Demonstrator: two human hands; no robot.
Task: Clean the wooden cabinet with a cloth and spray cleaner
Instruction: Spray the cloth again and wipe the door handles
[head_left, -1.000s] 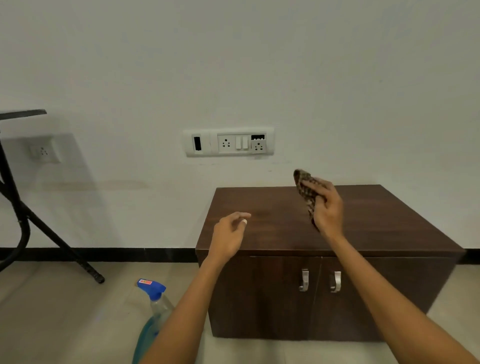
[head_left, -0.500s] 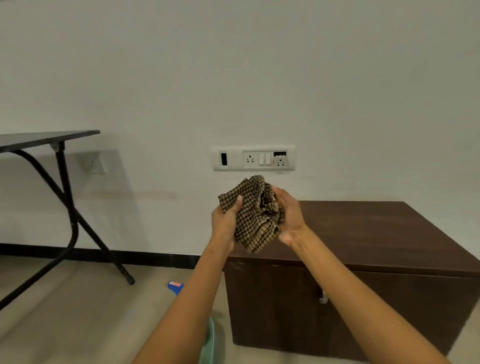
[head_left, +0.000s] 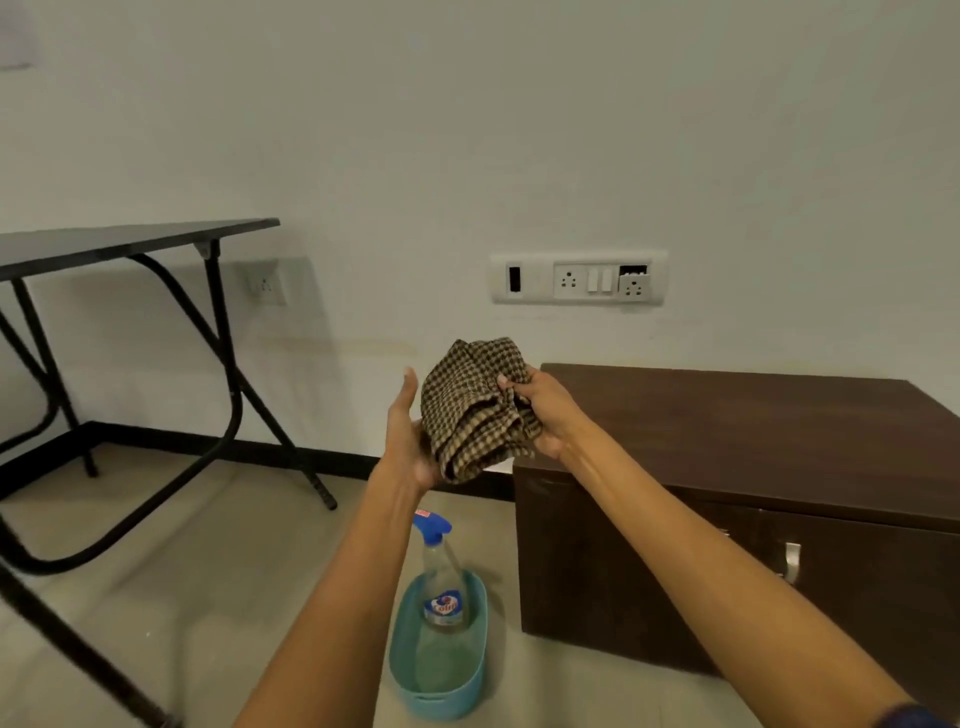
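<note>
A brown-and-cream checked cloth (head_left: 475, 410) is bunched up in the air between my hands, left of the cabinet. My right hand (head_left: 543, 413) grips its right side with closed fingers. My left hand (head_left: 410, 441) lies flat against its left side and underside, fingers straight and pointing up. The dark wooden cabinet (head_left: 737, 431) stands against the wall at the right, doors shut. A clear spray bottle (head_left: 440, 574) with a blue trigger head stands upright in a teal tub (head_left: 415, 680) on the floor, below my hands.
A black folding table (head_left: 130, 241) with metal legs stands at the left. A white switch and socket panel (head_left: 579, 278) is on the wall above the cabinet. Beige floor tiles lie between the table and the tub.
The cloth went from my right hand alone over the cabinet top to both hands, left of the cabinet. My view swung left and down, bringing the bottle and tub into sight.
</note>
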